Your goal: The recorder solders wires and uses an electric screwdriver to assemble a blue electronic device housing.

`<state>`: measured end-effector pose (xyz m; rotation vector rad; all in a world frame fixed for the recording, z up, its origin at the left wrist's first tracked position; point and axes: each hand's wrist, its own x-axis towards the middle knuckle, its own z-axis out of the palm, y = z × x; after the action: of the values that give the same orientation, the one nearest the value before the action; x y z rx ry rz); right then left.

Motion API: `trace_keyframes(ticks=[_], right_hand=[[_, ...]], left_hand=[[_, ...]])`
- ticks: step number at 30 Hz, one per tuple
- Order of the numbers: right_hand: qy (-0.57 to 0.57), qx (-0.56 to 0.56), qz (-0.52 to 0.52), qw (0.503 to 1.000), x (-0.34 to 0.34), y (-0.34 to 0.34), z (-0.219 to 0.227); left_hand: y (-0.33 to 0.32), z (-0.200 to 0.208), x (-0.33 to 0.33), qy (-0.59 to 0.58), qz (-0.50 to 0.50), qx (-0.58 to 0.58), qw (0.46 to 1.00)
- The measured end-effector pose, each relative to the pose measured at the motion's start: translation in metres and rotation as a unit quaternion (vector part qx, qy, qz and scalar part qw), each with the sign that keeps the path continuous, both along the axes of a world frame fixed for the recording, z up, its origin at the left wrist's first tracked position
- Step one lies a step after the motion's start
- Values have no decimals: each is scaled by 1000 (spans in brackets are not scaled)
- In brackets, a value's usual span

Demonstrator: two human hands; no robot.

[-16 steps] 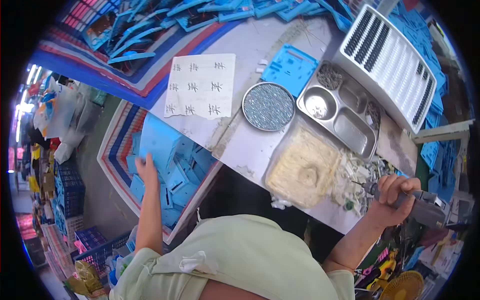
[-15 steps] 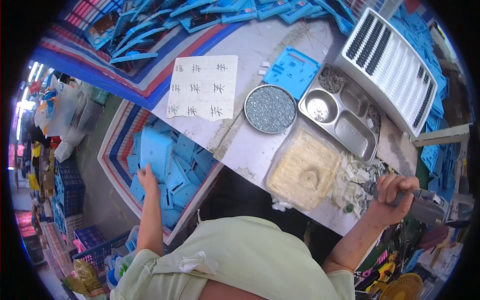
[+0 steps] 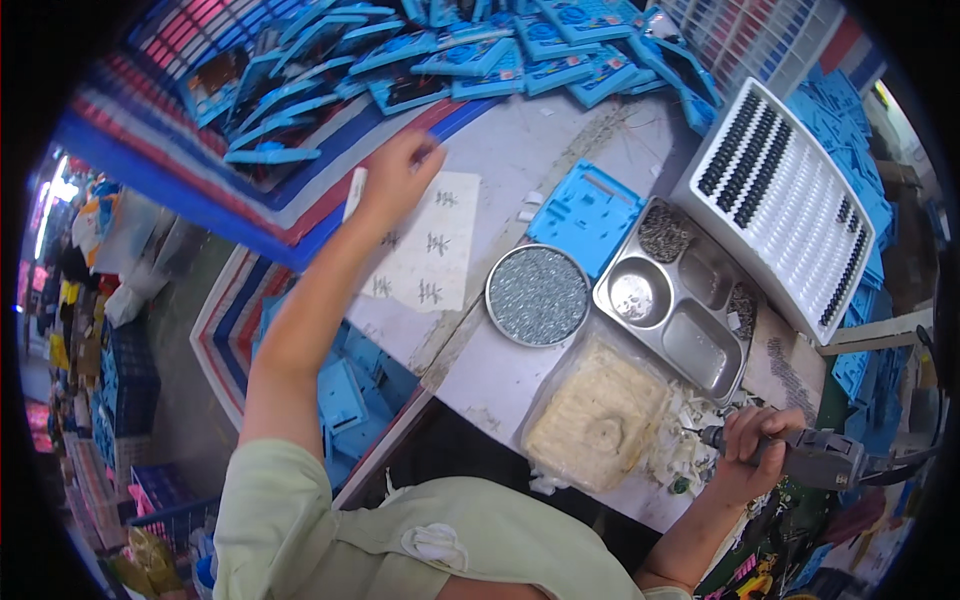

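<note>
My left hand [image 3: 400, 178] hangs over the paper sheet [image 3: 455, 235] with handwritten characters, fingers loosely bent and apart, nothing seen in them. Just beyond it lie rows of blue plastic casings [image 3: 400, 50] with dark insides and thin wires. On the right, my right hand [image 3: 752, 450] is wrapped round a grey electric screwdriver [image 3: 825, 458], its bit pointing left toward white scraps. A single blue plastic shell [image 3: 585, 218] lies flat at the middle of the table. Next to it is a round tin [image 3: 538, 295] full of small metal screws.
A steel compartment tray [image 3: 705, 352] with small metal parts stands beside a white tray [image 3: 785, 200] of black and white pieces. A bagged yellowish block [image 3: 600, 415] lies nearer me. Below left, a striped-lined bin [image 3: 225, 335] holds blue shells. A blue-rimmed container edge [image 3: 180, 210] sits at upper left.
My left hand has moved up from the bin to above the paper; the blue shell it was at is no longer by it. My right hand keeps the screwdriver; the view has shifted slightly.
</note>
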<state>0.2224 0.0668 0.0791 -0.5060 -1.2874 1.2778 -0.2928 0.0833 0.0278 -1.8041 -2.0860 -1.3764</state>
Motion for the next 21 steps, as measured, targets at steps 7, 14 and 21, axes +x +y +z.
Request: trace_keyframes(ticks=[7,14,21], right_hand=[[-17,-7,-40,999,4,4,17],[-31,-21,-65,997,23,3,15],[-8,-16,-70,997,27,14,7]], left_hand=[[303,30,31,93,166,-45,981],[406,52,50,-153,300,-155,929],[486,51,-34,-443,243,-9,863]])
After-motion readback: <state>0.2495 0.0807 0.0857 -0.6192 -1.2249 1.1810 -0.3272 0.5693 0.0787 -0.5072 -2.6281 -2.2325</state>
